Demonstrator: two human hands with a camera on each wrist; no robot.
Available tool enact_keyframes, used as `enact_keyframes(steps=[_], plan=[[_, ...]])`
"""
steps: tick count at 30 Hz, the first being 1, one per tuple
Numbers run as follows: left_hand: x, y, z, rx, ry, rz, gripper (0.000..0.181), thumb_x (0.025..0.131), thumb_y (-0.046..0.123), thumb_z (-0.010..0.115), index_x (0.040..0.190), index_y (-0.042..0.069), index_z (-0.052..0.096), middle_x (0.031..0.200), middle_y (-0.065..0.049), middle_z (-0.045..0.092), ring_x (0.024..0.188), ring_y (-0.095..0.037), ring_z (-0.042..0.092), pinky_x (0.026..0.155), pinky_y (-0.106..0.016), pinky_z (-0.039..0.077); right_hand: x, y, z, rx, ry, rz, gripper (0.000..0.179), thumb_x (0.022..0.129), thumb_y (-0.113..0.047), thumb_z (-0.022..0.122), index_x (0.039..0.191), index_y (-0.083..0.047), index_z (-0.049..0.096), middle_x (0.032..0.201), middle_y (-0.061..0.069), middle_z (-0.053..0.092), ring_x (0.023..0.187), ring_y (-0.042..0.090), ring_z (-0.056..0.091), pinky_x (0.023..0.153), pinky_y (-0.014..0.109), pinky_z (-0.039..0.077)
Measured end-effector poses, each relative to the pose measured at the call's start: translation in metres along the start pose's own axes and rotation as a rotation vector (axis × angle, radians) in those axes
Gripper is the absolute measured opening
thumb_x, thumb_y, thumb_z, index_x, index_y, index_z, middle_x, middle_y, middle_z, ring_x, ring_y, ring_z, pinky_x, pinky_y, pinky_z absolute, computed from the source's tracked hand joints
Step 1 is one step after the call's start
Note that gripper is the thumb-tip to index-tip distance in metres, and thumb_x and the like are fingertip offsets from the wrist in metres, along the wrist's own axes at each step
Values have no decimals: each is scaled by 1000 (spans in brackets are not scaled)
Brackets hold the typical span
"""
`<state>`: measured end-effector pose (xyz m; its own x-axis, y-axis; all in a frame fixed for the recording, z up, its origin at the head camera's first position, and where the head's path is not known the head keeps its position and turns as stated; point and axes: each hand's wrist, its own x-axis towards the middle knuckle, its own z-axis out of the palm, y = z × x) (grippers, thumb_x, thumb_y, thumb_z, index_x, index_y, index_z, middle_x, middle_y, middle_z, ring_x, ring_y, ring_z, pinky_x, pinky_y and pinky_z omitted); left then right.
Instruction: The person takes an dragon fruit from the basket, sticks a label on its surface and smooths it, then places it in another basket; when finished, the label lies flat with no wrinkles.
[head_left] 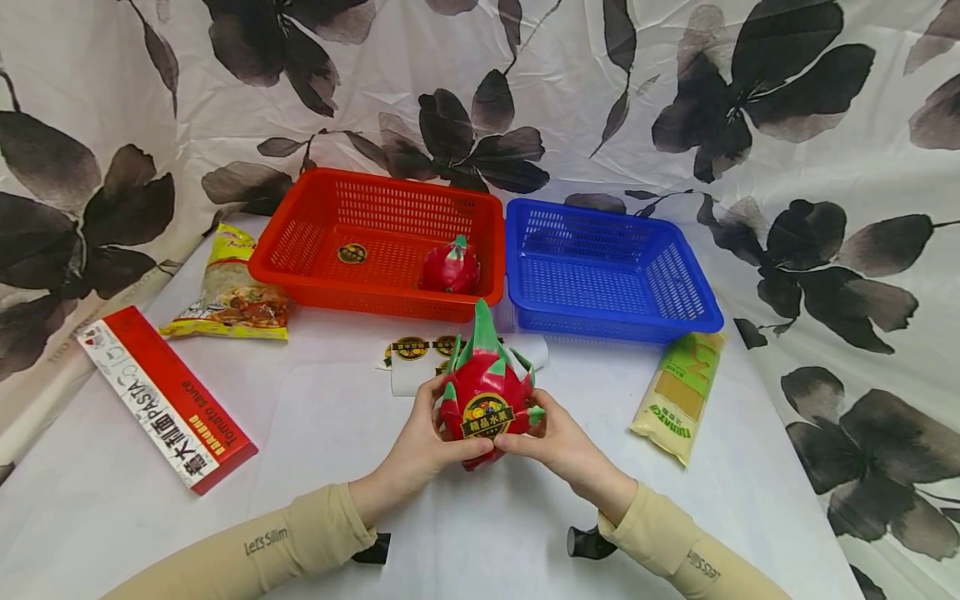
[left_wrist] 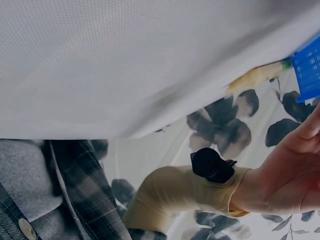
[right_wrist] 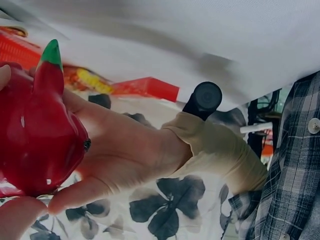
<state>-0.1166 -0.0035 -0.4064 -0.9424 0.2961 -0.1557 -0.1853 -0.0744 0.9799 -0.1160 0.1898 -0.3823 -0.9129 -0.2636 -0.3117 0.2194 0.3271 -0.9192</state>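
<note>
A glossy red dragon fruit (head_left: 480, 379) with green-tipped scales is held between both hands over the near middle of the table, its long green tip pointing away from me. My left hand (head_left: 420, 446) grips its left side and my right hand (head_left: 562, 446) its right side. Both thumbs lie at the lower edge of a round black-and-gold label (head_left: 487, 417) on its front. In the right wrist view the fruit's smooth red skin (right_wrist: 35, 135) fills the left part. Behind the fruit, partly hidden, lies a white strip of round labels (head_left: 412, 379).
A red basket (head_left: 375, 304) at the back holds another dragon fruit (head_left: 452, 267) and a round label (head_left: 352, 252). Beside it stands a blue basket (head_left: 615, 323). Left are a yellow food bag (head_left: 232, 287) and a red-and-white pasta box (head_left: 168, 400); right, a green-and-beige packet (head_left: 678, 396).
</note>
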Motion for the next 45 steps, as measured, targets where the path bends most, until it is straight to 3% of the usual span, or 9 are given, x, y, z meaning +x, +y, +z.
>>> enact_keyframes(steps=[12,20,24,29,34,45], plan=[[1,0,0,-2,-4,8,86,76,8,74,139,9,15,136,-13,33,124,-30,40,97,-44,44,1,1,1,-22,25,-10,68,79,-22,72,133,-3,36,123,15,45,87,21,55,77,32,46],[0,2,0,-5,23,-3,75,80,17,69,134,7,17,132,-15,37,120,-30,42,94,-42,46,1,0,2,-32,-4,-40,71,78,-21,73,134,0,34,126,18,45,91,22,57,78,32,48],[-1,2,0,-15,28,8,72,81,19,67,133,7,18,133,-14,35,121,-29,39,95,-43,44,0,-1,3,0,-5,-30,69,82,-27,69,134,0,33,129,19,46,100,25,55,86,39,48],[-1,2,2,-7,27,2,70,82,19,67,132,8,20,130,-15,40,114,-28,47,94,-42,46,1,-2,5,65,27,11,67,84,-33,66,133,-1,33,129,18,45,112,28,49,90,40,48],[-1,2,4,12,19,3,70,82,18,68,133,9,21,126,-17,47,111,-28,51,93,-43,47,2,-1,6,103,55,29,66,82,-34,67,131,-3,35,124,17,47,110,26,49,87,38,50],[-2,1,4,-10,18,-10,69,83,21,66,134,10,20,130,-15,42,117,-28,46,97,-46,43,2,-1,9,111,73,23,62,82,-34,65,128,-3,37,124,16,49,107,25,53,85,38,49]])
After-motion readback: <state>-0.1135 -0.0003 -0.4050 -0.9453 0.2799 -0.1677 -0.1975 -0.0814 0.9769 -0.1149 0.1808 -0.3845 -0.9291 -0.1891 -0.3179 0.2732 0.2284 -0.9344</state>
